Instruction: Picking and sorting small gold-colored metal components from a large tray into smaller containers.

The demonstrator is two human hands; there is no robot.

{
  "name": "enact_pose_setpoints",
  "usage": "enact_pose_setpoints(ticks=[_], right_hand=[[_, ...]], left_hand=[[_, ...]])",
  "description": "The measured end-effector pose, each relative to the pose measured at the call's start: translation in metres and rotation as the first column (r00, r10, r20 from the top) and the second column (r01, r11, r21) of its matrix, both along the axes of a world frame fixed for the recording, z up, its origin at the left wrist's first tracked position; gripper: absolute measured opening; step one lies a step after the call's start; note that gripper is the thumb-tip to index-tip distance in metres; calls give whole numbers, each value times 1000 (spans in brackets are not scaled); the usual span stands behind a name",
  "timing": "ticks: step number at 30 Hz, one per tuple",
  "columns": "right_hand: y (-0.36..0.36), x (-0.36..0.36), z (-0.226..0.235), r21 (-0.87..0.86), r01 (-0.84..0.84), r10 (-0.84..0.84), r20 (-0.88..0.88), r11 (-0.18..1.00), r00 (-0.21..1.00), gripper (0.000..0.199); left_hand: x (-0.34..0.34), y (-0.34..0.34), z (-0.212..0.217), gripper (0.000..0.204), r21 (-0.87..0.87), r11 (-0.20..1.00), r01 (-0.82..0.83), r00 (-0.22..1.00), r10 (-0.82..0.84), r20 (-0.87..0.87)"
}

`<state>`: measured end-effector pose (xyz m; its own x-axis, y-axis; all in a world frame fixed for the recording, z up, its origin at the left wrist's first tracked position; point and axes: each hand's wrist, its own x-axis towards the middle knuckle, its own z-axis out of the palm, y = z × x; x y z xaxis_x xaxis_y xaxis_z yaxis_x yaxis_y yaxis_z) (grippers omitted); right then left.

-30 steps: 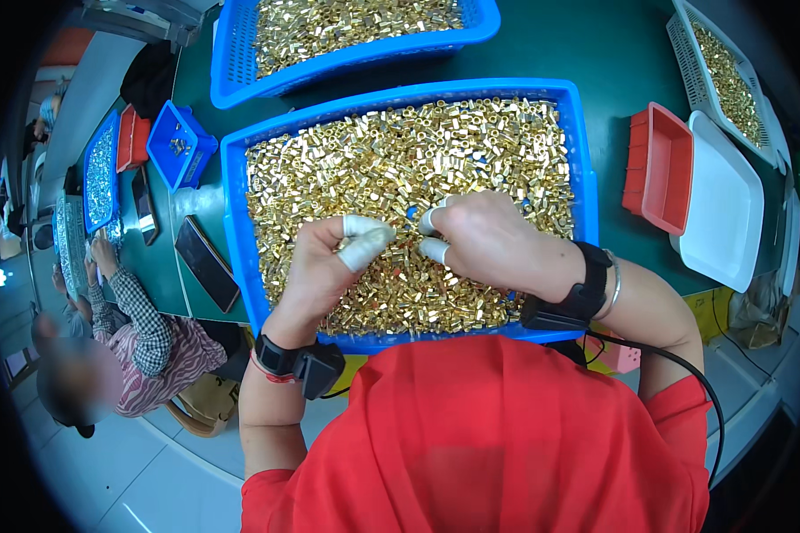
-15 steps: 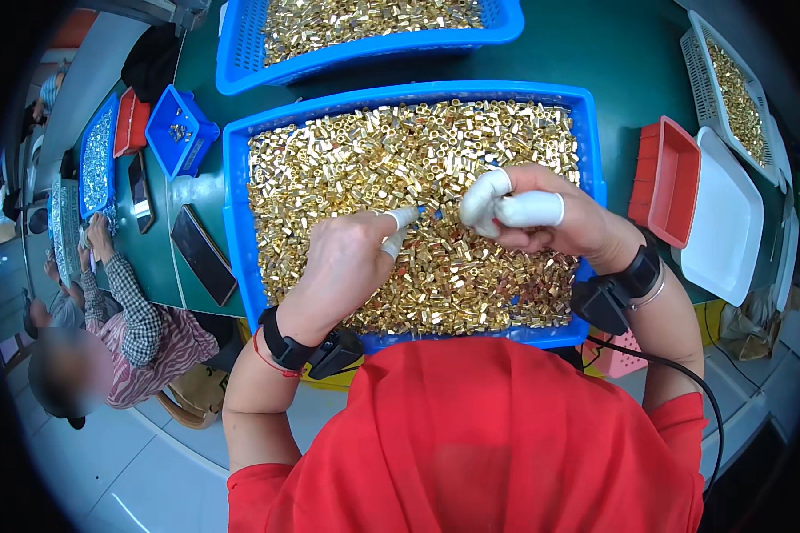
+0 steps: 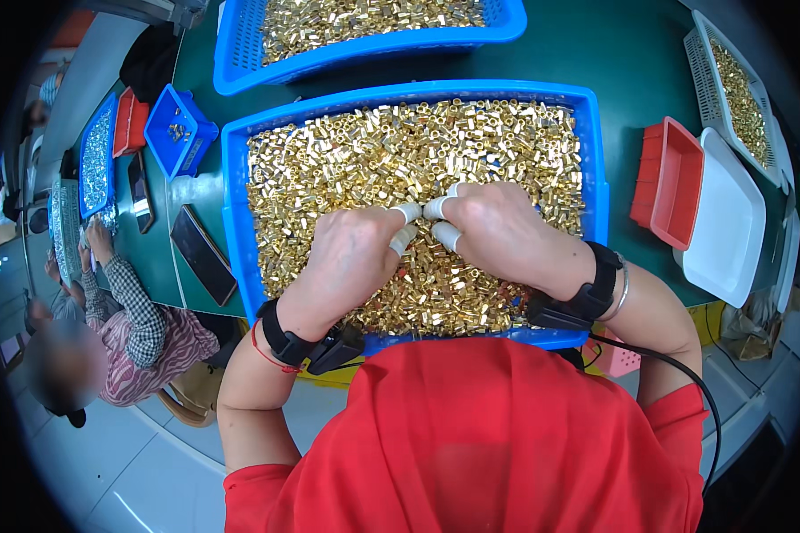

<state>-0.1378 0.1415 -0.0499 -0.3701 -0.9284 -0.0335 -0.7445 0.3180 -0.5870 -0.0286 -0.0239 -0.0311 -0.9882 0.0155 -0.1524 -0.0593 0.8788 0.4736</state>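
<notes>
A large blue tray is filled with small gold-coloured metal pieces, some of which show ring-shaped ends. My left hand is over the middle of the heap, thumb and fingers bent in a pinch. Across from it, my right hand curls its fingers down close to the metal. White covers sit on several fingertips of both hands. The fingertips nearly meet above the pieces. What lies between them is too small and hidden to make out.
Behind the tray stands a blue basket of similar pieces. A red bin, a white tray and a pale basket lie right. At left are a small blue bin and a phone; another person works beyond.
My right hand has swung left and down, its fingers uncurling from a raised position to meet the left fingertips. My left hand has barely moved.
</notes>
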Motion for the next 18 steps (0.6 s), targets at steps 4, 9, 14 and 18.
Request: enact_pose_setpoints(ticks=[4, 9, 14, 18], right_hand=[[-1, 4, -5, -37, -10, 8, -54, 999, 999, 9], [1, 8, -6, -101, -41, 28, -124, 994, 992, 8], [3, 9, -8, -208, -47, 19, -132, 977, 991, 10], [3, 10, -11, -227, -18, -6, -104, 974, 995, 11]], left_hand=[[0, 0, -1, 14, -1, 1000, 8, 1000, -8, -3], [0, 4, 0, 11, 10, 1000, 5, 1000, -5, 12], [1, 9, -2, 11, 84, 995, -61, 998, 64, -30], [3, 11, -4, 15, 86, 993, -83, 996, 86, -32]])
